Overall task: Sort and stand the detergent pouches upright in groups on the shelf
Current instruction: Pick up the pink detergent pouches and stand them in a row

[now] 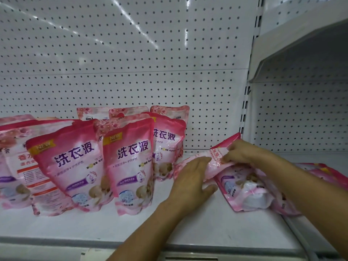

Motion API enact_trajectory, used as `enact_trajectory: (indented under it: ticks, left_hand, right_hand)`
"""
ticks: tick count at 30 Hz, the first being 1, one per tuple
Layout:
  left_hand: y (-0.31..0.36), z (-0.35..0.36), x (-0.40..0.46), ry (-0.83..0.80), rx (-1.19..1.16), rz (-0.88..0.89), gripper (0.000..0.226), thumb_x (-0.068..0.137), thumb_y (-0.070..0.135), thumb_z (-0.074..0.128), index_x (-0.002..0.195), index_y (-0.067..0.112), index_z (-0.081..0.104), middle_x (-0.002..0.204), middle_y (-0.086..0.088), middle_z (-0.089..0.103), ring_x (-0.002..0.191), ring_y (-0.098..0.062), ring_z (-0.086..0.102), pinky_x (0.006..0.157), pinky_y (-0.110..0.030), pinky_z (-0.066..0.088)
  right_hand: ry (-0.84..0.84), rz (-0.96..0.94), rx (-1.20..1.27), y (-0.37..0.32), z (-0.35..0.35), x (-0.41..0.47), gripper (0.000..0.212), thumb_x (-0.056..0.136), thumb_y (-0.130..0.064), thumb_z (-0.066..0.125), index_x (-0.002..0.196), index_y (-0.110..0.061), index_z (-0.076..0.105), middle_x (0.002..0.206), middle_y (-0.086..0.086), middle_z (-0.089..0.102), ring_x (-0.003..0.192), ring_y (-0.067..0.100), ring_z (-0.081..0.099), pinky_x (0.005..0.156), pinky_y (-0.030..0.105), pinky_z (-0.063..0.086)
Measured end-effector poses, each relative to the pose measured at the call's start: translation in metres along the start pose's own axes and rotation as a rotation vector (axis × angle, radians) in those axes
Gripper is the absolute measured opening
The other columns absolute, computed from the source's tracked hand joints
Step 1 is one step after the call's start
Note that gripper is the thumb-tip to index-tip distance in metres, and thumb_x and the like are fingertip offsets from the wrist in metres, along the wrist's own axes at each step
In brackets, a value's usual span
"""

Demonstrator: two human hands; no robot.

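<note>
Both hands, left hand (pixel 190 178) and right hand (pixel 244 153), grip a tilted pouch (pixel 214 162) right of the standing pouches (pixel 130 162) on the shelf (pixel 131 227), fingers curled around it

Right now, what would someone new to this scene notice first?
A cluster of bright pink standing pouches fills the left and middle of the white shelf, in front of the pegboard back wall. To their right, the left hand and right hand both grip a tilted pouch above other pouches lying flat.
</note>
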State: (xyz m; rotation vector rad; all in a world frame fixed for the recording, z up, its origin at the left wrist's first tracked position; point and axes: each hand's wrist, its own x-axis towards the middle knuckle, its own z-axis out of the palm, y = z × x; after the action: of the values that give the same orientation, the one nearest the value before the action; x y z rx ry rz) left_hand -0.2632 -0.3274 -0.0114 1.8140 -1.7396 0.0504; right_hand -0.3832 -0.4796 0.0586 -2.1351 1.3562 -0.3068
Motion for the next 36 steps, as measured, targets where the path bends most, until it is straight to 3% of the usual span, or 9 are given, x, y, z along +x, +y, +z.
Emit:
enact_trajectory:
  ticks: [5, 9, 14, 18, 21, 24, 27, 30, 36]
  left_hand:
    - [0.009, 0.013, 0.014, 0.292, -0.085, 0.047, 0.056, 0.083, 0.026, 0.067, 0.136, 0.022, 0.05, 0.135, 0.0, 0.055, 0.121, -0.019, 0.051, 0.101, -0.04, 0.045]
    - [0.014, 0.0, 0.01, 0.508, -0.414, -0.029, 0.027, 0.093, 0.026, 0.05, 0.113, 0.027, 0.069, 0.096, 0.01, 0.072, 0.086, -0.007, 0.068, 0.075, -0.027, 0.057]
    - [0.015, -0.031, -0.002, 0.712, -0.824, -0.337, 0.018, 0.1, 0.031, 0.052, 0.09, 0.026, 0.065, 0.075, 0.01, 0.073, 0.065, 0.003, 0.069, 0.056, -0.014, 0.054]
    - [0.002, -0.041, -0.012, 0.802, -0.751, -0.455, 0.023, 0.101, 0.038, 0.046, 0.098, 0.025, 0.064, 0.083, 0.009, 0.071, 0.066, 0.006, 0.068, 0.069, -0.018, 0.059]
    - [-0.002, -0.034, -0.019, 0.751, -0.611, -0.536, 0.029, 0.099, 0.051, 0.041, 0.107, 0.034, 0.063, 0.091, 0.011, 0.072, 0.076, -0.003, 0.067, 0.087, -0.047, 0.054]
    - [-0.002, -0.036, -0.025, 0.694, -0.576, -0.543, 0.028, 0.101, 0.041, 0.043, 0.124, 0.033, 0.056, 0.107, 0.01, 0.068, 0.088, -0.005, 0.065, 0.087, -0.044, 0.053]
    - [0.012, -0.051, -0.026, 0.84, -0.529, -0.45, 0.042, 0.098, 0.025, 0.055, 0.135, 0.04, 0.043, 0.12, 0.016, 0.062, 0.112, -0.012, 0.063, 0.096, -0.049, 0.052]
    - [0.016, -0.076, -0.019, 0.871, -0.473, -0.286, 0.061, 0.091, 0.014, 0.067, 0.142, 0.031, 0.038, 0.115, 0.028, 0.055, 0.109, 0.01, 0.056, 0.097, -0.018, 0.048]
    - [0.018, -0.124, -0.003, 0.575, -0.008, -0.287, 0.039, 0.087, 0.027, 0.071, 0.125, 0.026, 0.061, 0.099, 0.023, 0.061, 0.084, 0.008, 0.056, 0.084, -0.023, 0.053]
  right_hand:
    - [0.022, -0.185, 0.473, -0.017, -0.011, -0.055, 0.011, 0.078, -0.003, 0.073, 0.085, -0.006, 0.064, 0.08, 0.015, 0.068, 0.065, 0.022, 0.066, 0.066, 0.041, 0.061]
    - [-0.029, -0.328, 0.715, -0.013, -0.03, -0.09, 0.034, 0.087, -0.04, 0.062, 0.087, -0.006, 0.064, 0.085, 0.013, 0.075, 0.073, 0.023, 0.074, 0.066, 0.033, 0.059]
    - [0.277, -0.119, 0.443, 0.034, -0.031, -0.071, 0.038, 0.095, -0.04, 0.053, 0.094, -0.005, 0.067, 0.094, 0.011, 0.072, 0.083, 0.02, 0.067, 0.076, 0.034, 0.053]
    - [0.248, -0.081, 0.138, 0.055, -0.011, -0.032, 0.021, 0.095, -0.029, 0.057, 0.096, -0.01, 0.066, 0.094, 0.005, 0.068, 0.079, 0.014, 0.063, 0.077, 0.033, 0.051]
    - [0.305, -0.111, -0.222, 0.05, -0.008, -0.007, 0.023, 0.093, -0.033, 0.054, 0.097, -0.012, 0.062, 0.092, 0.008, 0.066, 0.083, 0.023, 0.063, 0.08, 0.039, 0.054]
    - [0.255, -0.125, -0.47, 0.041, -0.003, 0.006, 0.024, 0.092, -0.035, 0.055, 0.099, -0.013, 0.055, 0.092, 0.002, 0.058, 0.087, 0.022, 0.055, 0.084, 0.036, 0.05]
    - [0.133, -0.162, -0.318, 0.029, -0.005, 0.024, 0.032, 0.081, -0.035, 0.07, 0.106, -0.016, 0.061, 0.102, 0.001, 0.065, 0.093, 0.019, 0.062, 0.087, 0.037, 0.053]
    - [0.048, -0.056, -0.146, 0.02, -0.003, 0.039, 0.046, 0.074, -0.023, 0.081, 0.112, -0.006, 0.061, 0.103, 0.003, 0.066, 0.097, 0.021, 0.063, 0.089, 0.035, 0.053]
    - [-0.04, 0.026, -0.159, 0.009, -0.003, 0.036, 0.041, 0.08, -0.02, 0.077, 0.107, -0.003, 0.051, 0.08, 0.005, 0.055, 0.078, 0.02, 0.057, 0.063, 0.027, 0.048]
